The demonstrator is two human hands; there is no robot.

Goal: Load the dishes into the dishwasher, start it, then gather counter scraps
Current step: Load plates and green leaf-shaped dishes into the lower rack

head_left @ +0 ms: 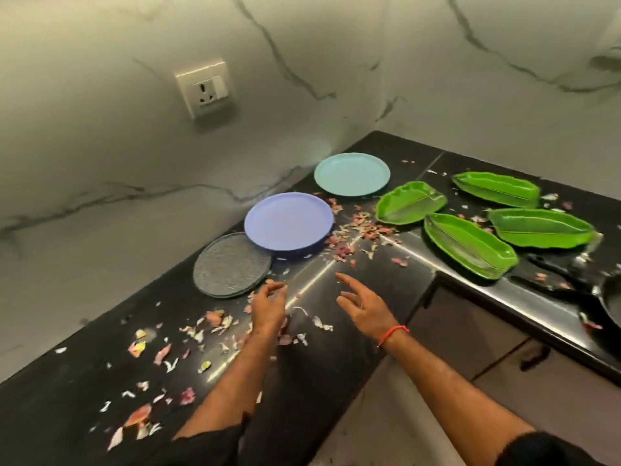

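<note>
My left hand [268, 306] hangs over the black counter [336, 358] with its fingers loosely curled and nothing in them that I can make out. My right hand [364, 306] is beside it, fingers relaxed and stretched toward twelve o'clock, also holding nothing; a red thread [393, 333] circles that wrist.

The scraps [356, 230] are thin, papery onion and garlic skins, pink, purple and white, heaped thickest at twelve o'clock from my hands and strewn on toward seven o'clock.

At eleven o'clock lies a speckled grey plate [232, 264], with a periwinkle plate [289, 220] overlapping its far edge and a pale teal plate [352, 174] beyond. Four glossy green leaf-shaped dishes [470, 245] sit at two o'clock. A black pan [611, 297] is at three o'clock.
</note>
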